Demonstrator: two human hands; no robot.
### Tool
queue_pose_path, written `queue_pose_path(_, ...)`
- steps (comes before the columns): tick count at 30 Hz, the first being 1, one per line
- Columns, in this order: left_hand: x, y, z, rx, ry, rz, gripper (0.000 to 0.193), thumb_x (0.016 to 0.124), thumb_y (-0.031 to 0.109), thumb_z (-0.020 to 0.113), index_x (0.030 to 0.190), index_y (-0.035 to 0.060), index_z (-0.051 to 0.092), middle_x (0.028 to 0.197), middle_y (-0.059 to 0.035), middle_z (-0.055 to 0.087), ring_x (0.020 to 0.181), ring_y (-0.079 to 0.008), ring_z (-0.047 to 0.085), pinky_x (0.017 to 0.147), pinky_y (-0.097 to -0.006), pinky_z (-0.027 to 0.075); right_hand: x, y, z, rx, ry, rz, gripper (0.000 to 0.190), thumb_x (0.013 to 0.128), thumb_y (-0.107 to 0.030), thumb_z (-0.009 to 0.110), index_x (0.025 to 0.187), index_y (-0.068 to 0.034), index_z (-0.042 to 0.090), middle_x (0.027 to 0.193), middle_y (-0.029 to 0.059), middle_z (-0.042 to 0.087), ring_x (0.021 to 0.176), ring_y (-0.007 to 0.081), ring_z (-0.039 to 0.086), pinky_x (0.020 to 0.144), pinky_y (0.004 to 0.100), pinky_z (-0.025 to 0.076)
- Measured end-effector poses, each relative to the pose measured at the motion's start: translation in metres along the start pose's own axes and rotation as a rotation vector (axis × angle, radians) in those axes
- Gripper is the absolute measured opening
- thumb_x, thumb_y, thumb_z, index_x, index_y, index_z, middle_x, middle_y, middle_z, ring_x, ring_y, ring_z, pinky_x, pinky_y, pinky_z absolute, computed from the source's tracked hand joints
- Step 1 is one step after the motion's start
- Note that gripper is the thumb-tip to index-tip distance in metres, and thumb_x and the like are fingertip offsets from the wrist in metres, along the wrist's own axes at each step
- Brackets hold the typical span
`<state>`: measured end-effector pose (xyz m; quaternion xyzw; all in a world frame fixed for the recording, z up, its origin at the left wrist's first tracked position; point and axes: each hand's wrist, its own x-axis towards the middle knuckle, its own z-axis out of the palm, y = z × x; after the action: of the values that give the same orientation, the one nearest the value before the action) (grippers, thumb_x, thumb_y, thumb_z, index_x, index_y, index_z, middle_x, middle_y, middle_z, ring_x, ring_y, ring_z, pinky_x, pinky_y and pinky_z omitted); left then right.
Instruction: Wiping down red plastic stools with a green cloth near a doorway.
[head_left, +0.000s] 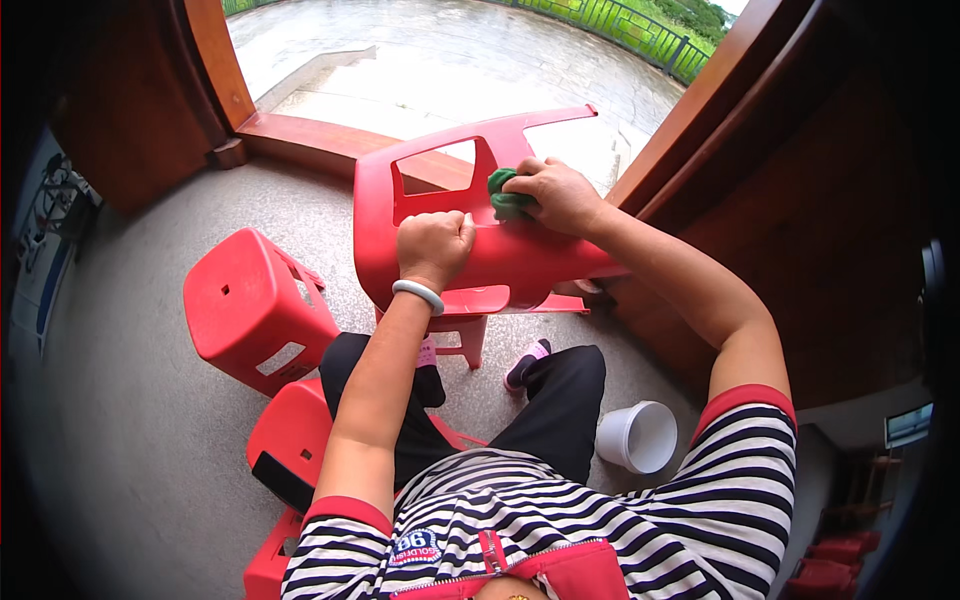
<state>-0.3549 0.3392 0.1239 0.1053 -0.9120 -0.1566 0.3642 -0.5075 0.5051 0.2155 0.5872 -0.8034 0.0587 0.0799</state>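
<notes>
A red plastic stool (375, 180) lies on its side in front of me, its legs pointing to the right. My left hand (435, 244), with a pale bangle at the wrist, is curled over the side of this stool at the edge of its cut-out; the fingertips are hidden. A bunched green cloth (511, 196) is in my right hand (556, 195), pressed against the stool between its legs. Beneath, part of another red stool (469, 337) shows between my feet.
Left of me stand a red stool (229, 292) and another (289, 431) with a dark phone-like slab (282, 480) on it. A white bucket (615, 439) stands by my right leg. Ahead lies a wooden threshold (315, 142); a wooden door (750, 225) is at right.
</notes>
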Motion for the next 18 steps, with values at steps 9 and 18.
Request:
queue_pose_path(9,-0.001,0.006,-0.001,-0.021,0.032,0.013,0.035,0.091,0.03,0.058,0.062,0.0097,0.062,0.062,-0.0129,0.063,0.06,-0.0338,0.064,0.059,-0.0479,0.049,0.106,0.067,0.029,-0.182,0.05,0.462,0.025,0.093,-0.027,0.063,0.116,-0.031,0.072,0.118,0.0075,0.065,0.109,0.0331,0.064,0.097,0.0409,0.053)
queue_pose_path(18,0.004,0.006,0.009,-0.017,0.02,-0.04,0.036,0.09,0.031,0.058,0.061,0.0109,0.064,0.061,-0.0125,0.064,0.06,-0.0335,0.064,0.06,-0.0485,0.049,0.101,0.129,-0.005,0.443,0.253,0.571,0.036,0.093,-0.029,0.066,0.125,-0.014,0.067,0.103,0.011,0.072,0.092,0.0276,0.072,0.085,0.0378,0.056)
